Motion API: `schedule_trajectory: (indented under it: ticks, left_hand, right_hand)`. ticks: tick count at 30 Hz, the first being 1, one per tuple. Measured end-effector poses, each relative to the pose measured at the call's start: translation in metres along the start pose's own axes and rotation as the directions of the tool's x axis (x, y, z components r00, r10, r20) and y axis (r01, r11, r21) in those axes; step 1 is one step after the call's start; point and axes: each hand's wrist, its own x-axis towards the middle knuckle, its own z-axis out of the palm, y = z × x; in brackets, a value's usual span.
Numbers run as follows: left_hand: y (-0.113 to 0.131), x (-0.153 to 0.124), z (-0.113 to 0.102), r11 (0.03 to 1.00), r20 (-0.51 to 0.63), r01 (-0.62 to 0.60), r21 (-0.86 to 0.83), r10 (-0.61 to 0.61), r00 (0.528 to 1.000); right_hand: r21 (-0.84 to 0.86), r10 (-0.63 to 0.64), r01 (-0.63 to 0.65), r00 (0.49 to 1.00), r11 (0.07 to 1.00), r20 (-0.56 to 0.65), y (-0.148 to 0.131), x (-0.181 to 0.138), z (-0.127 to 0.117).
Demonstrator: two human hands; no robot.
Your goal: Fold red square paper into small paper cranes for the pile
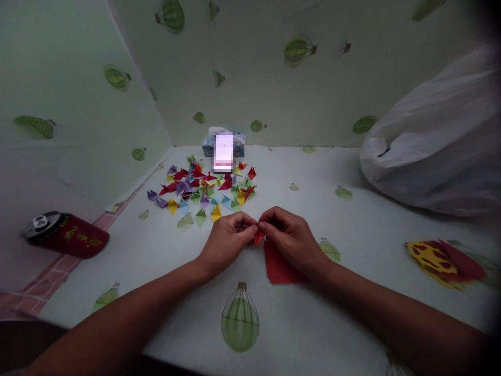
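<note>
Between my fingertips is a small folded piece of red paper, largely covered by the fingers. My left hand pinches it from the left, and my right hand pinches it from the right, the two thumbs almost meeting. Under my right hand lies a sheet of red paper, flat on the table. Beyond my hands spreads a pile of folded paper cranes in red, purple, yellow, green and blue.
A tissue box stands at the back with a lit phone before it. To the left a red drink can appears tilted. A white plastic bag fills the right rear; yellow and red paper cut-outs lie nearer. Balloon-patterned walls enclose the table.
</note>
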Motion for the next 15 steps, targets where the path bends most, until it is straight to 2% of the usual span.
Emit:
schedule_trajectory:
  ticks: [9,15]
  left_hand:
    - [-0.006,0.0013,-0.001,0.999,0.103,0.035,-0.001,-0.034,0.994]
    - [-0.005,0.0023,-0.0012,0.997,0.107,0.069,-0.036,-0.064,0.992]
  right_hand:
    - [-0.046,0.011,-0.011,1.0,0.999,-0.005,-0.0014,-0.0001,-0.0028]
    - [0.049,0.073,-0.075,0.997,0.996,0.034,-0.002,0.0022,-0.0041]
